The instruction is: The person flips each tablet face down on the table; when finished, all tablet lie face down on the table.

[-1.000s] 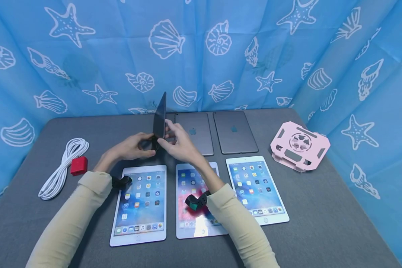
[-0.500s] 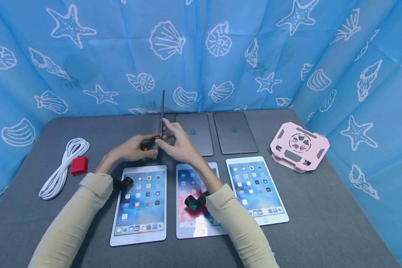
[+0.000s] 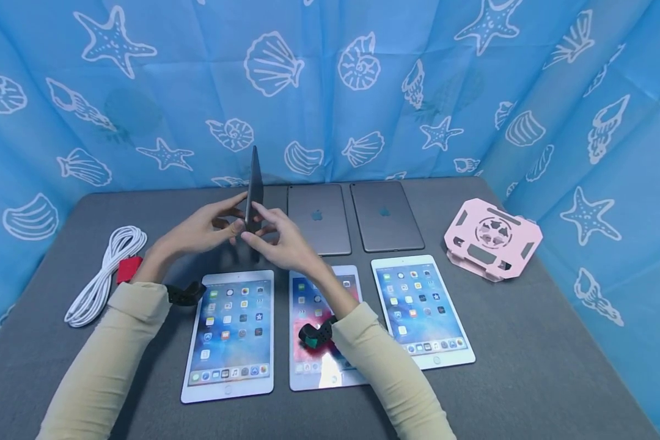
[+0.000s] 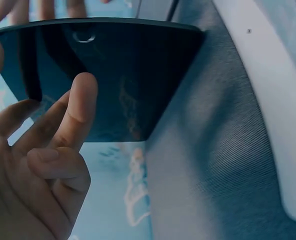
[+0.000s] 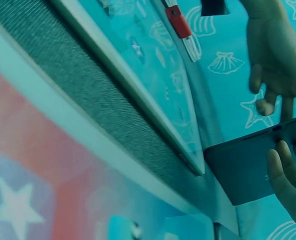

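Observation:
A dark grey tablet (image 3: 255,183) stands nearly edge-on above the back of the table in the head view. My right hand (image 3: 283,239) grips its near edge, thumb at the edge and fingers along the back. On the other side, my left hand (image 3: 200,229) has its fingers at the dark screen. The left wrist view shows that screen (image 4: 123,85), unlit, with a round home button near the edge and the left fingertips against it. In the right wrist view, several right fingers (image 5: 283,162) lie on the tablet's back (image 5: 243,170).
Two grey tablets lie face down, one middle (image 3: 324,226) and one right (image 3: 387,220). In front lie three lit white tablets: left (image 3: 231,336), middle (image 3: 302,318), right (image 3: 423,305). A white cable (image 3: 101,281) and red charger (image 3: 128,267) lie left, a pink stand (image 3: 492,238) right.
The raised tablet has shifted left and turned, so its back now faces right. My left fingers have moved from its lower edge to the screen side, and my right hand has followed left.

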A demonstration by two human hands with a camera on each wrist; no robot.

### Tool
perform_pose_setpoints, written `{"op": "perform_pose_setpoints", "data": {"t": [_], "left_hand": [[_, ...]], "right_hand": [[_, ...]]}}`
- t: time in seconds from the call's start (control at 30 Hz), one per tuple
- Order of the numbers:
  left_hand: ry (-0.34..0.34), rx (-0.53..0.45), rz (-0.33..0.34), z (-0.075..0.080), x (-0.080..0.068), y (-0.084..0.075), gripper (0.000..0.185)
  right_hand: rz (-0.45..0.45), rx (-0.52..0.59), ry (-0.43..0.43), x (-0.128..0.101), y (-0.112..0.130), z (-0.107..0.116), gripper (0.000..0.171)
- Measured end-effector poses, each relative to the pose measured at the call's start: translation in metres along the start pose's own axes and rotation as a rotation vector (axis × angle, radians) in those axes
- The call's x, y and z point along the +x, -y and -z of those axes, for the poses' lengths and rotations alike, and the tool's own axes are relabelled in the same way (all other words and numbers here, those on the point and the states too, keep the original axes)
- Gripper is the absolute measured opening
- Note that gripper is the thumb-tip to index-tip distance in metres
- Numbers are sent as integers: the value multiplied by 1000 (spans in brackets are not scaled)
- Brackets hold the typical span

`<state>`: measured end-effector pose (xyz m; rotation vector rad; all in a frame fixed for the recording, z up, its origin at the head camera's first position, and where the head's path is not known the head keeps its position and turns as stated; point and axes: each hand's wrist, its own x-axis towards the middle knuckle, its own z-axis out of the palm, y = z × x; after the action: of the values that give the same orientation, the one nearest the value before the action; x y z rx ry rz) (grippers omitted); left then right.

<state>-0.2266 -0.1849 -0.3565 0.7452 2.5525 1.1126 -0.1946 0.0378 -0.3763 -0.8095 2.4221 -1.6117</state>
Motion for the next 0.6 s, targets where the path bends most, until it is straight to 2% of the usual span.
{"op": "perform_pose_setpoints", "data": {"t": [0.17,0.27,0.4,0.6], "left_hand": [[-30,20,12,9,-7,-4,78],[-50,30,24,13,-10,-5,81],[-52,43,42,17,-14,-6,83],[-54,44,60,21,-21,-2,83]], "right_hand": [[-15,-2,46,2,-7,-4,68],[-40,-57,79,2,-11,-7,66],[-133,-128,129,2,-15,-11,64],[-259,-137,150,1,-17,-16,62]]}}
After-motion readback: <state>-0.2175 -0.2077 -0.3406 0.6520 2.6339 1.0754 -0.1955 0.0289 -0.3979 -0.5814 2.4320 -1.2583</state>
